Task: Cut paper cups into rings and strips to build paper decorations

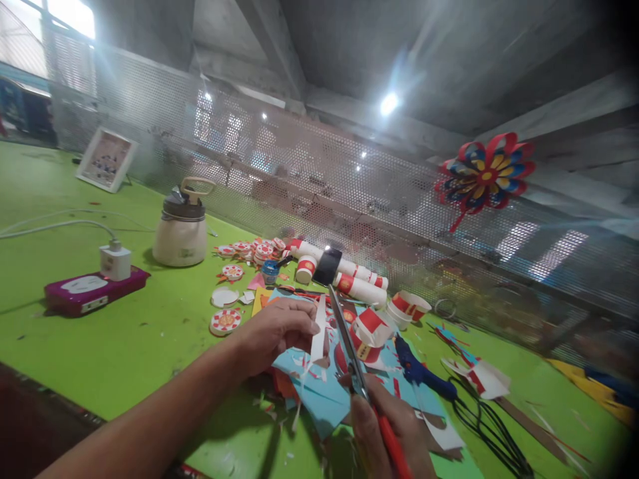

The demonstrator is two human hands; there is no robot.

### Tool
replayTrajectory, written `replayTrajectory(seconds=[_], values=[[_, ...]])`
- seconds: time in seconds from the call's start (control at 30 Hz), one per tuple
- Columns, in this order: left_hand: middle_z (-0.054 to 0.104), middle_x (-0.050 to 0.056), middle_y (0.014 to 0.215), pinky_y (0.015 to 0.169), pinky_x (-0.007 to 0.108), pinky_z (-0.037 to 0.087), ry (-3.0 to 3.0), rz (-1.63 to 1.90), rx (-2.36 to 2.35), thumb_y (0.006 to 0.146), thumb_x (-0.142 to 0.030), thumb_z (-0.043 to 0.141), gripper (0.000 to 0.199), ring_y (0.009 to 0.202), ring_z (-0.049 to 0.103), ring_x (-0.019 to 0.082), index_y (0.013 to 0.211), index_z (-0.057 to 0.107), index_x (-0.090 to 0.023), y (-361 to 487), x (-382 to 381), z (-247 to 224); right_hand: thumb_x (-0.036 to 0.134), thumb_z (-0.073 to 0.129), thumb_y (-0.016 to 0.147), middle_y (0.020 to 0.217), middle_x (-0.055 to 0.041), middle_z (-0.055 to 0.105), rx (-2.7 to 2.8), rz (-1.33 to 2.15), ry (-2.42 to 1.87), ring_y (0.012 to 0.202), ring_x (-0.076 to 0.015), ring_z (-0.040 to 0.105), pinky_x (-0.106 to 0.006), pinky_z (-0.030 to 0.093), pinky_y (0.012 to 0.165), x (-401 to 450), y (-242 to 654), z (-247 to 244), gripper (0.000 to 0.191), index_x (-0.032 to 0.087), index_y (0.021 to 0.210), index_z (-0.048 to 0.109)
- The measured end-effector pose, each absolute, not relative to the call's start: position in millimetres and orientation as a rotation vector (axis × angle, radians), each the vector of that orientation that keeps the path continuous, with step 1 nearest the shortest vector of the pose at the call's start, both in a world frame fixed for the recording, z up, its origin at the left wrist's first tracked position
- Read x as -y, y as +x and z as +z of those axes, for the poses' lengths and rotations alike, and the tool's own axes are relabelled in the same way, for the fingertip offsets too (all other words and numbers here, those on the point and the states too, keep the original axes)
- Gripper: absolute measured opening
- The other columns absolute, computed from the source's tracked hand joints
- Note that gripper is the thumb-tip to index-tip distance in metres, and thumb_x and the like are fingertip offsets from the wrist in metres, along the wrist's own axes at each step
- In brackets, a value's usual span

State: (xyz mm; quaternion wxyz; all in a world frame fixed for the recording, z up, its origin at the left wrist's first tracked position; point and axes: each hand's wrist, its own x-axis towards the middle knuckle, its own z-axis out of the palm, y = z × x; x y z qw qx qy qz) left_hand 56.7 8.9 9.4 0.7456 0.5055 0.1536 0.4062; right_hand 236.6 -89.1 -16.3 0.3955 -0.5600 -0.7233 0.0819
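My left hand [287, 329] pinches a narrow strip of white paper [318, 332] between thumb and fingers. Red-handled scissors [351, 342] are gripped in my right hand [387, 422], their blades pointing up and away, just right of the strip. Under both hands lie sheets of light blue paper [324, 406] strewn with red and white scraps. Beyond the blades stands a cut red and white paper cup [369, 332]. A blue glue gun [422, 372] rests to the right of my right hand.
Left of the work are round red-and-white paper pieces [225, 322], a jug [180, 229] and a purple power strip [97, 289]. Stacked paper cups [362, 287] and a phone [328, 266] lie behind. A black cord [492, 426] coils at right. A perforated metal screen [309, 186] borders the green table.
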Motion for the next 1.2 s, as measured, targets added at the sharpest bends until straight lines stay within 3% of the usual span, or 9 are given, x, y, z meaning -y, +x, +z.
replayTrajectory(seconds=[0.17, 0.3, 0.43, 0.6, 0.83, 1.03, 1.2], values=[[0.069, 0.008, 0.061, 0.052, 0.029, 0.051, 1.164, 0.767, -0.326, 0.062, -0.015, 0.056, 0.008, 0.055, 0.067, 0.020, 0.056, 0.050, -0.015, 51, -11, 9, 0.048, 0.050, 0.087, 0.071, -0.0037, 0.064, 1.756, 0.452, -1.454, 0.062, -0.0174, 0.059, -0.024, 0.046, 0.056, 86, 245, 1, 0.036, 0.015, 0.096, 0.064], [0.067, 0.006, 0.054, 0.043, 0.024, 0.044, 1.295, 0.541, -0.305, 0.058, -0.012, 0.054, 0.007, 0.046, 0.063, 0.018, 0.052, 0.051, -0.015, 53, -9, 5, 0.040, 0.055, 0.086, 0.086, -0.0050, 0.063, 1.703, 0.565, -1.365, 0.074, -0.0181, 0.062, -0.027, 0.049, 0.067, 86, 248, 13, 0.034, 0.017, 0.110, 0.055], [0.064, 0.002, 0.049, 0.037, 0.021, 0.036, 1.332, 0.374, -0.301, 0.056, -0.012, 0.054, 0.006, 0.039, 0.058, 0.015, 0.051, 0.053, -0.016, 65, -7, -2, 0.034, 0.053, 0.088, 0.080, -0.0020, 0.057, 1.764, 0.542, -1.272, 0.066, -0.0145, 0.055, -0.026, 0.047, 0.061, 83, 242, 17, 0.029, 0.018, 0.112, 0.053], [0.062, 0.001, 0.052, 0.047, 0.023, 0.043, 1.439, 0.417, -0.351, 0.060, -0.014, 0.057, 0.006, 0.045, 0.058, 0.014, 0.055, 0.060, -0.015, 72, -6, -11, 0.035, 0.059, 0.084, 0.068, 0.0029, 0.052, 1.702, 0.635, -1.222, 0.056, -0.0112, 0.047, -0.024, 0.043, 0.054, 76, 230, 13, 0.028, 0.018, 0.106, 0.056], [0.066, 0.003, 0.063, 0.060, 0.023, 0.047, 1.460, 0.485, -0.368, 0.070, -0.019, 0.068, 0.009, 0.058, 0.061, 0.012, 0.065, 0.064, -0.013, 71, -5, -5, 0.034, 0.063, 0.081, 0.078, 0.0008, 0.056, 1.603, 0.722, -1.142, 0.065, -0.0126, 0.053, -0.026, 0.047, 0.061, 66, 239, 8, 0.029, 0.019, 0.105, 0.056], [0.064, -0.001, 0.066, 0.050, 0.020, 0.044, 1.277, 0.524, -0.335, 0.065, -0.016, 0.076, 0.022, 0.052, 0.056, 0.009, 0.079, 0.060, -0.016, 73, -4, -9, 0.026, 0.062, 0.083, 0.084, -0.0006, 0.058, 1.467, 0.988, -0.968, 0.075, -0.0154, 0.058, -0.033, 0.049, 0.073, 63, 246, 9, 0.025, 0.021, 0.107, 0.057], [0.061, -0.001, 0.057, 0.043, 0.017, 0.038, 1.270, 0.460, -0.435, 0.066, -0.018, 0.076, 0.014, 0.045, 0.051, 0.006, 0.070, 0.064, -0.013, 73, -2, -7, 0.027, 0.063, 0.081, 0.085, -0.0014, 0.060, 1.426, 1.087, -0.955, 0.073, -0.0165, 0.060, -0.033, 0.052, 0.069, 59, 245, 7, 0.035, 0.022, 0.115, 0.057]])
